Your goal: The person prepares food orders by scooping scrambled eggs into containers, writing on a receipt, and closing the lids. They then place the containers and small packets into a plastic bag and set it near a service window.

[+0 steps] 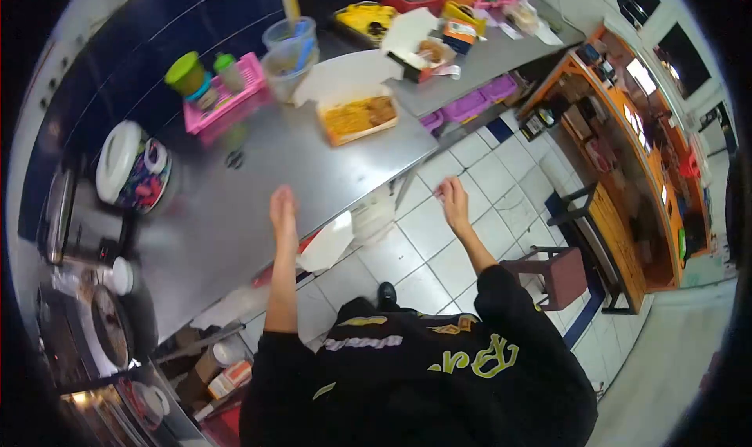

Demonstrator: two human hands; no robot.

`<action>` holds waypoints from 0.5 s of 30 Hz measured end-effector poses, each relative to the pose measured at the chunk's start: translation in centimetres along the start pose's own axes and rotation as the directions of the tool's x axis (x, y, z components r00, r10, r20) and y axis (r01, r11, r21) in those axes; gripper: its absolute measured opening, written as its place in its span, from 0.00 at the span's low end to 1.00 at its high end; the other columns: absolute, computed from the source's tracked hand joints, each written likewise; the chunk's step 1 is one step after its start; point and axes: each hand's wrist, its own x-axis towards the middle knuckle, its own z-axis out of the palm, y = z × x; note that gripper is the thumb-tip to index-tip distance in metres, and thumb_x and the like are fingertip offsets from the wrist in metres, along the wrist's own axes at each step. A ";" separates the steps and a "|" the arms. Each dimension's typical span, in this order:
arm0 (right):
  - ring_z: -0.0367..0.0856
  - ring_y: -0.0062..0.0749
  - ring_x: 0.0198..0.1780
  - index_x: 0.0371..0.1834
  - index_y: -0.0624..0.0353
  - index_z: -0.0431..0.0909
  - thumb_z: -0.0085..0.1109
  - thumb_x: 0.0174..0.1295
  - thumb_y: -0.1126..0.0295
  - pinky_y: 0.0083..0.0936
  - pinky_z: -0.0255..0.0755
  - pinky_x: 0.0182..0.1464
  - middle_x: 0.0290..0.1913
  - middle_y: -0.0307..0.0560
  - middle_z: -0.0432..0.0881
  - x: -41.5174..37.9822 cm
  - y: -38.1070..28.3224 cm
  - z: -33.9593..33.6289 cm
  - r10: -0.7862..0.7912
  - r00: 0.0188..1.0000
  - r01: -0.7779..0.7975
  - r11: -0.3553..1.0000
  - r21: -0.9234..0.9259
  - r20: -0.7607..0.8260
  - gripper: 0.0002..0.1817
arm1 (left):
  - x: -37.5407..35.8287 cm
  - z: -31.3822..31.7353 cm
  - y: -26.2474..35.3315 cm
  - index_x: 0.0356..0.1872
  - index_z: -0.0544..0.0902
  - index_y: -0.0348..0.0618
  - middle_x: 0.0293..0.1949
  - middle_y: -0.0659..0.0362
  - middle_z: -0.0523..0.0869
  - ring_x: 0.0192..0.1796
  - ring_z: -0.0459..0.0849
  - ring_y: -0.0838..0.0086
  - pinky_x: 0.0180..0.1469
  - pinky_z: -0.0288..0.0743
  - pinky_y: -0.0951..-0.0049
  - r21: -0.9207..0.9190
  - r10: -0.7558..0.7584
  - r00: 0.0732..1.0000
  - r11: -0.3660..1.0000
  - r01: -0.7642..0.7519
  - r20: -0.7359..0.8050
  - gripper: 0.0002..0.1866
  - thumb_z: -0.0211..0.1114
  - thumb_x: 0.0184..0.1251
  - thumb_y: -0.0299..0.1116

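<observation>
Fingers: both hands bare and holding nothing; left hand has its fingers straight and pressed together, right hand has its fingers loosely apart and slightly curled.
Left hand: stretched over the near edge of the steel counter, fingertips pointing across it toward the food box; whether it touches the surface cannot be told.
Right hand: raised over the tiled floor, just off the counter's corner.
Food box: open takeaway box on the counter, well ahead of both hands, filled with yellow and brown food; its long axis runs along the counter, its white lid folded back on the far side.
Nearby: pink basket with green-lidded jars; clear plastic tubs; rice cooker at the left.
</observation>
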 end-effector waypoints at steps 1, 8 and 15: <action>0.75 0.22 0.29 0.36 0.62 0.69 0.46 0.67 0.68 0.21 0.71 0.33 0.29 0.43 0.77 3.0 0.8 -0.1 -0.007 1.000 0.007 1.000 -0.003 0.021 0.08 | 3.6 3.1 -1.7 0.60 0.67 0.39 0.55 0.57 0.75 0.56 0.73 0.71 0.56 0.67 0.69 -0.020 0.043 0.996 0.999 -0.045 -0.084 0.26 0.56 0.68 0.46; 0.72 0.41 0.53 0.61 0.63 0.57 0.61 0.59 0.63 0.35 0.69 0.54 0.52 0.55 0.70 18.7 4.8 7.1 -0.257 0.932 0.253 0.966 0.048 0.255 0.32 | 15.0 19.0 -6.2 0.59 0.69 0.35 0.55 0.53 0.75 0.57 0.73 0.65 0.58 0.67 0.66 0.042 0.240 0.905 0.970 -0.240 -0.352 0.27 0.45 0.72 0.48; 0.51 0.57 0.69 0.67 0.66 0.46 0.58 0.59 0.54 0.41 0.46 0.69 0.66 0.70 0.52 29.3 5.3 5.7 -0.193 0.659 0.071 0.978 0.196 0.727 0.42 | 16.2 27.6 -3.9 0.54 0.71 0.31 0.50 0.50 0.77 0.50 0.77 0.67 0.55 0.70 0.68 0.092 0.120 0.759 0.993 -0.080 -0.640 0.27 0.41 0.74 0.49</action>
